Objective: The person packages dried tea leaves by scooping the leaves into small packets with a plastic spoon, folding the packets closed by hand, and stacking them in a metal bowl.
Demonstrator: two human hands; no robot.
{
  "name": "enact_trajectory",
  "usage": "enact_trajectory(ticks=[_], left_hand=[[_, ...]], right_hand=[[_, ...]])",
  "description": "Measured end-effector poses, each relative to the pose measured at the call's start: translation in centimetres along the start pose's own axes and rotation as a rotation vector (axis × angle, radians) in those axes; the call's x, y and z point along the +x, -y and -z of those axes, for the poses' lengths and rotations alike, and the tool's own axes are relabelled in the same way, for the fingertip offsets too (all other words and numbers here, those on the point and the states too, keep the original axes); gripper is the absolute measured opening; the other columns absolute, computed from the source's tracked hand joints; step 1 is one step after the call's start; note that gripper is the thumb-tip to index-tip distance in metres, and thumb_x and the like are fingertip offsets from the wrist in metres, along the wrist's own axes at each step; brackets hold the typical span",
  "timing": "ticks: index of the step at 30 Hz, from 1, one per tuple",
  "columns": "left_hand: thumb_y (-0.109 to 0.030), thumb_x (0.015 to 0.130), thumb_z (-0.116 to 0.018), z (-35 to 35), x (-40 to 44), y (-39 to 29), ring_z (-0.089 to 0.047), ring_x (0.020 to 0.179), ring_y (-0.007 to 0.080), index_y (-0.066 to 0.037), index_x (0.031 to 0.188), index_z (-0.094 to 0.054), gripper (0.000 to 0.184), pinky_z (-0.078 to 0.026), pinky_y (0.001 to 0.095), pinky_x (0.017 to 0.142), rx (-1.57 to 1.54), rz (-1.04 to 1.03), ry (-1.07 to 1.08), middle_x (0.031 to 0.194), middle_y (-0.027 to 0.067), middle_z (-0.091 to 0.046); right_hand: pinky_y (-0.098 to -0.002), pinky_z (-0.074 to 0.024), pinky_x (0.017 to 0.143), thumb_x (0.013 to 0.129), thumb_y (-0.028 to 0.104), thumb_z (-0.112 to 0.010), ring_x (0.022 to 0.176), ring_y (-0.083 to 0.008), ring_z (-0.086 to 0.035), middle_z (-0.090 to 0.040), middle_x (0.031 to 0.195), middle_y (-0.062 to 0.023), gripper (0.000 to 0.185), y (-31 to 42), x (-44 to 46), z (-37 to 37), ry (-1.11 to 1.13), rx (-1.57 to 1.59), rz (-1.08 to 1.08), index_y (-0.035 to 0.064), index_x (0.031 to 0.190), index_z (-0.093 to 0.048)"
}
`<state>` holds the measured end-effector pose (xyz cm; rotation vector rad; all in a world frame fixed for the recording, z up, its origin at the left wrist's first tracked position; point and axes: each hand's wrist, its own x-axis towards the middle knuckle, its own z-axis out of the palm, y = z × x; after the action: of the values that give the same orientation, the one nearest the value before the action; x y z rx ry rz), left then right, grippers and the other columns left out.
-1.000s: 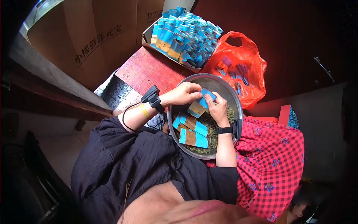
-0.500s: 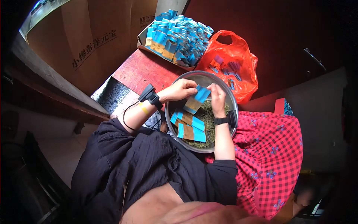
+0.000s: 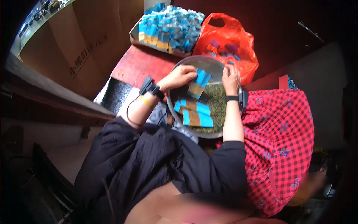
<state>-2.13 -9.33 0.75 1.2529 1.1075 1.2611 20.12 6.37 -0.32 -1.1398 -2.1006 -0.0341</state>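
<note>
Your left hand (image 3: 182, 77) pinches the blue-and-gold paper (image 3: 201, 79) above the frame's centre, over the metal basin (image 3: 214, 67), where similar papers (image 3: 197, 115) lie lower down. Your right hand (image 3: 231, 80) is near the red bag (image 3: 246, 54), upper right of centre; I cannot tell whether it grasps anything.

The cardboard box (image 3: 89, 31) bears blurred Chinese characters (image 3: 79, 61), perhaps beginning "小缪彭".

Left hand (image 3: 181, 77) in pinch, right hand (image 3: 231, 79) apart

Centre bright, corners dark; motion blur softens lettering (image 3: 82, 59).
</note>
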Motion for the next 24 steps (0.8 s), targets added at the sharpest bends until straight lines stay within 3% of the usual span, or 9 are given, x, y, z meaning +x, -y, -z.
enact_trajectory(ticks=[4, 8, 17, 19, 20, 24], left_hand=[[-0.018, 0.096, -0.055, 0.2, -0.1, -0.6, -0.054, 0.071, 0.0056, -0.001, 0.095, -0.06, 0.018, -0.048, 0.0251, 0.065, 0.024, 0.044, 0.023, 0.078, -0.0028, -0.056], [-0.016, 0.096, -0.056, -0.1, -0.5, -1.2, -0.055, 0.071, 0.0043, -0.002, 0.1, -0.063, 0.016, -0.047, 0.0215, 0.063, -0.014, 0.048, -0.016, 0.079, -0.0036, -0.058], [-0.015, 0.096, -0.057, 0.0, -1.1, -1.5, -0.055, 0.068, 0.0054, -0.003, 0.092, -0.061, 0.013, -0.046, 0.0213, 0.063, -0.046, 0.025, -0.02, 0.074, -0.0028, -0.058], [-0.015, 0.096, -0.058, 0.1, -1.1, -1.2, -0.057, 0.069, 0.0062, -0.004, 0.091, -0.061, 0.012, -0.045, 0.0211, 0.064, -0.08, 0.024, -0.029, 0.074, -0.0024, -0.059], [-0.015, 0.096, -0.059, 0.4, -1.2, -0.9, -0.057, 0.072, 0.0055, -0.001, 0.102, -0.064, 0.017, -0.047, 0.0209, 0.067, -0.051, 0.031, -0.009, 0.079, -0.0024, -0.061], [-0.015, 0.095, -0.059, 0.5, -1.2, -0.5, -0.056, 0.07, 0.0044, -0.002, 0.098, -0.064, 0.014, -0.043, 0.0196, 0.064, -0.031, 0.004, -0.008, 0.077, -0.0034, -0.062]], right_hand=[[-0.0447, -0.0484, 0.085, 0.091, 0.031, -0.056, 0.102, -0.0349, -0.062, -0.066, 0.107, -0.0172, 0.028, -0.9, 0.7, 0.4, 0.245, 0.051, -0.232, 0.0123, 0.111, -0.062], [-0.0458, -0.0495, 0.08, 0.091, 0.03, -0.055, 0.098, -0.0355, -0.062, -0.067, 0.106, -0.0133, 0.026, -0.5, 0.9, 0.7, 0.227, 0.072, -0.198, 0.0122, 0.107, -0.063], [-0.048, -0.0498, 0.075, 0.09, 0.032, -0.056, 0.09, -0.0369, -0.065, -0.068, 0.095, -0.0148, 0.024, -0.4, 1.3, 0.7, 0.242, 0.13, -0.208, 0.0137, 0.105, -0.062], [-0.0463, -0.0511, 0.075, 0.091, 0.037, -0.055, 0.093, -0.0365, -0.065, -0.068, 0.096, -0.015, 0.03, -0.7, 1.4, 0.6, 0.261, 0.096, -0.208, 0.0157, 0.112, -0.061], [-0.0466, -0.051, 0.074, 0.091, 0.037, -0.055, 0.092, -0.0366, -0.065, -0.068, 0.096, -0.0149, 0.03, -0.9, 1.3, 0.4, 0.264, 0.095, -0.196, 0.0155, 0.112, -0.061], [-0.0463, -0.0507, 0.074, 0.09, 0.036, -0.056, 0.092, -0.0361, -0.065, -0.068, 0.097, -0.0148, 0.03, -0.8, 1.2, 0.4, 0.264, 0.073, -0.187, 0.0153, 0.111, -0.06]])
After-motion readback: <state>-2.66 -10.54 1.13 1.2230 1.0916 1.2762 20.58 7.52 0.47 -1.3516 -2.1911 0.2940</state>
